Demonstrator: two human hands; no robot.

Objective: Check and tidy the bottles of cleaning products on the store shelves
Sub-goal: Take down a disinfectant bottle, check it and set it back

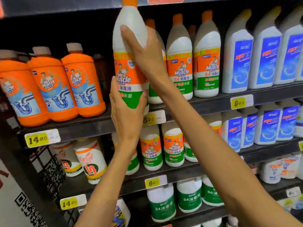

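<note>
**Held item: one Mr Muscle 84 disinfectant bottle, lifted off the shelf**

Fingers [124,32] of the right hand [144,51] are curling round the upper body of the white bottle [129,30], thumb showing on its front. The left hand [126,108] is cupping the bottle's base, thumb lying up the label's left edge, the other fingers wrapping round the green band from the right. The bottle is standing upright in the air, orange cap [129,1] at 12 o'clock, in front of the shelf edge [205,104].

Around it, by clock position from the held bottle:
- 3 o'clock: matching disinfectant bottles [179,63] are standing upright in a row, then white bottles with blue labels [237,63] beyond them.
- 9 o'clock: three orange drain-cleaner bottles [49,89] are leaning slightly, touching one another.
- 5 o'clock: a yellow price tag reading 6.90 [149,119] is sitting on the shelf edge.
- 8 o'clock: a yellow 14.90 tag [38,140].
- 6 o'clock: shorter disinfectant bottles [173,148] are occupying the next shelf down, with green-labelled jugs [188,199] lower still.
</note>
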